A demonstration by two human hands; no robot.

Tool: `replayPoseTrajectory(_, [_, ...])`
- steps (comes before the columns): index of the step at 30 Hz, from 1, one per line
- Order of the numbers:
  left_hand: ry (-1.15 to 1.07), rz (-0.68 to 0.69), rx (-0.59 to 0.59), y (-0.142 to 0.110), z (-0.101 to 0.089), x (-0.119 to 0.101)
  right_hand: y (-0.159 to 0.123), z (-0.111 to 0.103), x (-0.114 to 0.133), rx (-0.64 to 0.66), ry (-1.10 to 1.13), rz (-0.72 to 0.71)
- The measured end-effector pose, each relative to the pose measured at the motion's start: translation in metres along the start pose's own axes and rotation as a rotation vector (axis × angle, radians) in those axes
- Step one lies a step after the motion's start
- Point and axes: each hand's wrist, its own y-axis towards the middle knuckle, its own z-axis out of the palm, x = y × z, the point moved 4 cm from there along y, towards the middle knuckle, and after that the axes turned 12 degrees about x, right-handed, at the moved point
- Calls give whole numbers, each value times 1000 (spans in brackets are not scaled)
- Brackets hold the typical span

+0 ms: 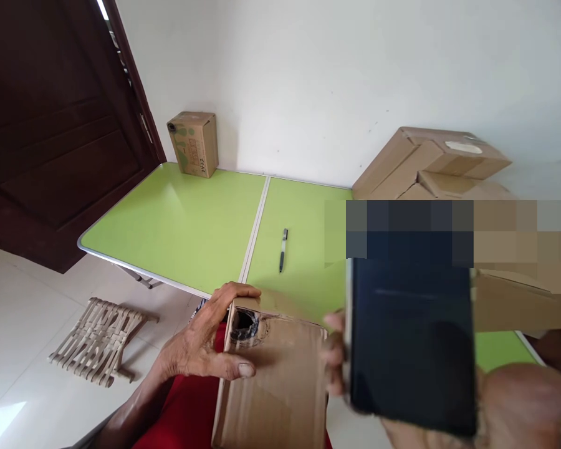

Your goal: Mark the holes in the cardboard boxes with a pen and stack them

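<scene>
My left hand [206, 349] grips the left upper corner of a brown cardboard box [275, 386] held near my body, thumb along its side and fingers over the top edge. The box has a torn dark hole near that corner. My right hand [495, 405] holds a dark phone [411, 343] upright close to the camera, fingertips showing at its left edge, right beside the box.
A green folding table [182, 218] stands against the white wall, with a pen [283, 249] near its middle seam. A small printed carton [194, 143] sits at its far left corner. Larger cardboard boxes [430, 165] pile at the right. A woven stool [98, 340] lies on the tiled floor beside a dark door.
</scene>
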Motion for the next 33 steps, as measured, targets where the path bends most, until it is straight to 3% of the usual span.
replayPoseTrajectory(3, [-42, 6, 2, 0, 1, 3, 40, -20, 24, -110, -84, -237])
replayPoseTrajectory(5, [-51, 13, 3, 0, 2, 5, 72, -43, 22, -197, -133, -289])
replayPoseTrajectory(9, [-55, 42, -2, 0, 3, 11, 130, -95, -6, -296, -170, -203])
replayPoseTrajectory(14, [-52, 55, -7, 0, 2, 13, 165, -135, -30, -392, -158, -134])
replayPoseTrajectory(23, [-65, 61, 1, 0, 1, 9, 186, -151, -35, -406, -314, -91])
replayPoseTrajectory(33, [-66, 53, -11, -4, 3, 11, 166, -146, -23, -389, -858, 12])
